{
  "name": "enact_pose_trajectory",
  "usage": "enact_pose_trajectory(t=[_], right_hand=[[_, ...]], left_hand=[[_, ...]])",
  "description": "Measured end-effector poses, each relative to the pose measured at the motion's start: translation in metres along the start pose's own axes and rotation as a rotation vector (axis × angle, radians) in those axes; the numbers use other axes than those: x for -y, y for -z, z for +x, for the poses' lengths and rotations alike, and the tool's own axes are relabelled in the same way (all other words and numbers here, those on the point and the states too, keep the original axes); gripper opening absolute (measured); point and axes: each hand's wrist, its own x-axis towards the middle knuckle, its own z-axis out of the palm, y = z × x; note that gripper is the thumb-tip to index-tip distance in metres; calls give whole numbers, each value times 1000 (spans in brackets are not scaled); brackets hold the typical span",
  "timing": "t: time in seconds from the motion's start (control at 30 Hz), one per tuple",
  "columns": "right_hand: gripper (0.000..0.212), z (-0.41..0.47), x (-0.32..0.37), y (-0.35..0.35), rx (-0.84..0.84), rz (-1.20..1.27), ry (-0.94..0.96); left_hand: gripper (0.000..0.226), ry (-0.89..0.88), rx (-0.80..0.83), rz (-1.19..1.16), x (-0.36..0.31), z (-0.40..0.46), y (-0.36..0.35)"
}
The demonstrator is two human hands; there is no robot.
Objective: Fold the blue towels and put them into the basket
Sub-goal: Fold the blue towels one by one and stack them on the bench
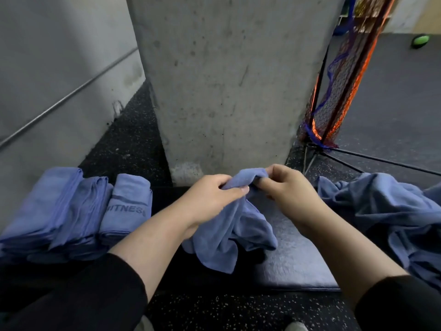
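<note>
At centre, both hands pinch one blue towel (229,225) by its top edge, left hand (212,194) and right hand (288,187) close together, cloth hanging unfolded. At nine o'clock lie folded towels (78,211); at three o'clock an unfolded heap (386,211) waits. No basket shows.
</note>
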Motion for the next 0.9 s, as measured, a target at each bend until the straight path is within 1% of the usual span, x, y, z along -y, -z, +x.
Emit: enact_pose_trajectory(t=[0.07, 0.13, 0.2, 0.27, 0.3, 0.33, 0.37, 0.43, 0.5, 0.53, 0.57, 0.6, 0.63, 0.67, 0.73, 0.77, 0.8, 0.83, 0.87, 0.9], right_hand=[[16, 4, -1, 5, -98, 54, 11], [25, 7, -2, 13, -168, 146, -6], [28, 8, -3, 21, -177, 251, -37], [16, 8, -5, 26, -128, 306, -43], [8, 6, -3, 27, -97, 308, -41], [6, 5, -2, 27, -62, 300, -38], [12, 4, -2, 28, -22, 289, -36], [30, 0, 0, 31, 122, 314, -60], [55, -4, 1, 32, 329, 359, -118], [68, -6, 2, 31, 404, 347, -139], [79, -7, 3, 29, 436, 315, -146], [83, -8, 5, 27, 426, 288, -148], [78, -8, 4, 24, 401, 267, -140], [62, -8, 5, 22, 376, 241, -125], [16, -8, 8, 17, 336, 148, -56], [12, -7, 6, 15, 294, 119, -30], [17, -6, 6, 15, 231, 124, -12], [17, -5, 6, 15, 159, 160, 5], [17, -3, 7, 15, 81, 204, 12], [18, -1, 7, 17, 14, 247, 11]], left_hand=[[36, 9, -15, -37, 0, 2, 3], [31, 32, 1, -26, 0, 3, 8], [24, 45, 8, 42, 2, 5, 15], [27, 34, -10, 111, 5, 5, 18], [30, 23, -27, 115, 4, 5, 18], [32, 7, -52, 98, 4, 5, 17], [31, -18, -85, 71, 3, 5, 15], [22, -102, -148, 23, -2, 5, 15], [13, -176, -154, -8, -6, 5, 16], [10, -197, -133, -14, -8, 4, 16], [8, -205, -109, -18, -9, 3, 14], [7, -213, -89, -29, -10, 3, 12], [7, -220, -79, -59, -12, 1, 9], [10, -221, -82, -106, -13, 2, 5], [21, -178, -90, -195, -14, 3, 2], [25, -137, -77, -202, -12, 3, 3], [25, -93, -49, -178, -8, 5, 5], [24, -48, -16, -111, -4, 5, 6], [27, -9, 5, -13, 1, 5, 5], [34, 18, -8, 61, 4, 5, 4]])
